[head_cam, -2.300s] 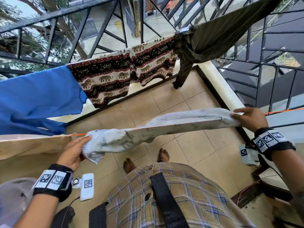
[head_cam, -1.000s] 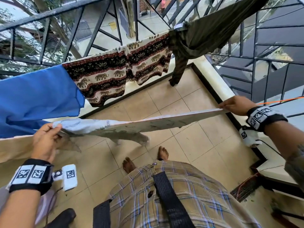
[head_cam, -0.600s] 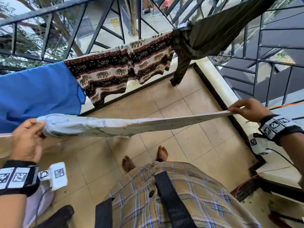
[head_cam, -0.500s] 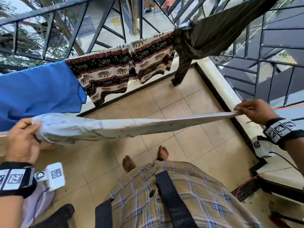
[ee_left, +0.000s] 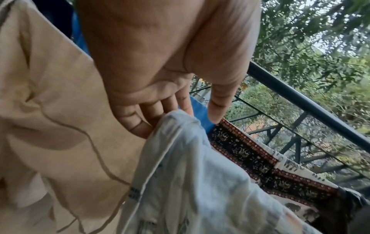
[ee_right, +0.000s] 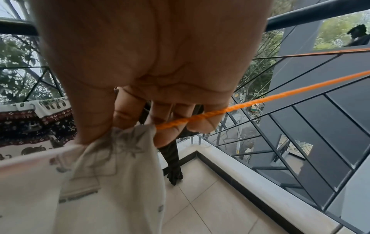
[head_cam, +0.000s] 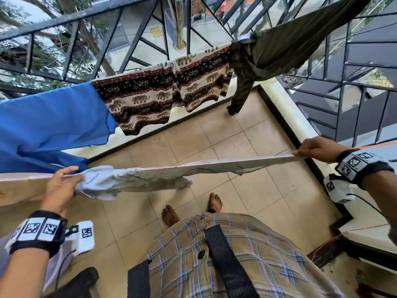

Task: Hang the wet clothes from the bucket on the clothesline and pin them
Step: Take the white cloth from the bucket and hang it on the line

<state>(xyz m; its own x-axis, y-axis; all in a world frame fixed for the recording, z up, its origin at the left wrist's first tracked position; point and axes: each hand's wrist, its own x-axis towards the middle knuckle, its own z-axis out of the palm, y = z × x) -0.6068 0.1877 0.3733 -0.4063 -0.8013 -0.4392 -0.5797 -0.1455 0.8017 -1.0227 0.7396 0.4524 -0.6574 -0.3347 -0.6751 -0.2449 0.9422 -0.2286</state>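
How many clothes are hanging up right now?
5: blue cloth far left, elephant-print cloth and dark green garment on the railing line, tan cloth and white cloth on the near line.

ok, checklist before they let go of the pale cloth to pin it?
1. Right hand pinches the end of the pale cloth against the orange clothesline: ok.
2. Left hand holds the other end: ok, though that end is bunched.
3. Cloth draped over the line along its whole length: cannot tell, the line is hidden under it.
4. Clear of the beige cloth on the left: not ok, they meet.
5. Clothespin in either hand: not ok, none visible.
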